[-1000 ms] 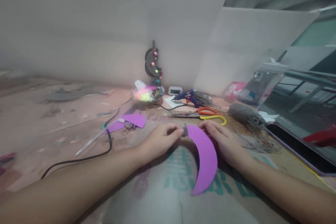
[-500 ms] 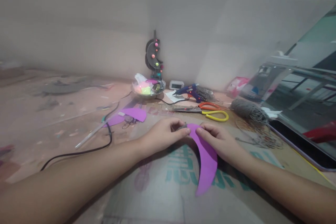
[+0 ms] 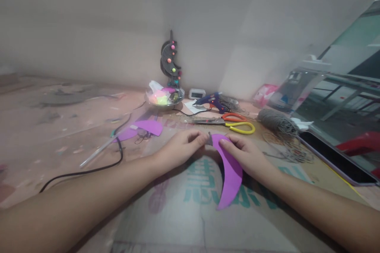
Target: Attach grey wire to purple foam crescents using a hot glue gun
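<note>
A purple crescent cut-out (image 3: pixel 232 176) hangs point-down from my right hand (image 3: pixel 246 152), whose thumb presses on its upper face. Its upper end carries a small wrap of grey yarn (image 3: pixel 209 139). My left hand (image 3: pixel 185 144) is pinched at that yarn, thumb against the forefinger; the strand between those fingertips is mostly hidden. Beneath both hands lies a cardboard sheet (image 3: pixel 166 221) with green and pink print. Further left, another purple piece (image 3: pixel 152 127) rests on the table with dark thread beside it.
Scissors (image 3: pixel 237 122) and a blue glue gun (image 3: pixel 212 102) lie beyond my hands. A grey yarn ball (image 3: pixel 276 121) and a phone (image 3: pixel 335 158) are at right. A bowl (image 3: pixel 164 104) stands below a decorated dark crescent (image 3: pixel 170 59). A black cable (image 3: pixel 86 172) crosses the left side.
My left thumb has shifted left off the purple crescent's edge onto the grey yarn, uncovering more of the wrap. The right hand keeps its hold. The whole view has shifted slightly.
</note>
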### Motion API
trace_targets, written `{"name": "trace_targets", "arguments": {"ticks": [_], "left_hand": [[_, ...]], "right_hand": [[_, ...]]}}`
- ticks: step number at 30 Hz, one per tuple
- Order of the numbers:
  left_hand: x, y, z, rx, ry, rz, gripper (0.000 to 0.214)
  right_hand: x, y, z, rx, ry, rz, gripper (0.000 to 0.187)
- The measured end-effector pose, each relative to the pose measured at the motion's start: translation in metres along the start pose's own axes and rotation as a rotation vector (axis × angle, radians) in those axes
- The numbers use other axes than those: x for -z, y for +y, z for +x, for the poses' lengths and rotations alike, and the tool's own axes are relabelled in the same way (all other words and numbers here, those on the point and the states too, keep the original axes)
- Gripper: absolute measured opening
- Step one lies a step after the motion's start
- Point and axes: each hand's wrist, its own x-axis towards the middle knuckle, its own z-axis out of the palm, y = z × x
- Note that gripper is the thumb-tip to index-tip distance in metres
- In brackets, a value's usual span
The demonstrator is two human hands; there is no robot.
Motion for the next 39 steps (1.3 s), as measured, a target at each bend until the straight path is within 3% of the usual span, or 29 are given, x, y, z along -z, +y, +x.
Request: {"name": "trace_targets", "arguments": {"ticks": [3, 6, 20, 24, 39], "left_hand": [[0.0021, 0.0006, 0.0027, 0.007, 0.138, 0.01, 0.033], [0.0055, 0.0004, 0.0042, 0.075, 0.179, -0.03, 0.03], [0.0027, -0.0029, 0.0049, 0.117, 0.166, -0.121, 0.014], [0.0029, -0.0054, 0.0066, 0.088, 0.18, -0.046, 0.012], [0.0051, -0.0017, 0.0053, 0.067, 0.157, -0.04, 0.031]], "right_hand": [[0.0007, 0.0002, 0.0, -0.007, -0.001, 0.013, 0.035], [0.0008, -0.0009, -0.0005, -0.018, 0.002, 0.02, 0.036], [0.0011, 0.0018, 0.0002, -0.031, 0.013, 0.0, 0.036], [0.0007, 0.0027, -0.0003, -0.041, 0.009, 0.015, 0.036], [0.0015, 0.0022, -0.0004, -0.026, 0.004, 0.002, 0.038]]}}
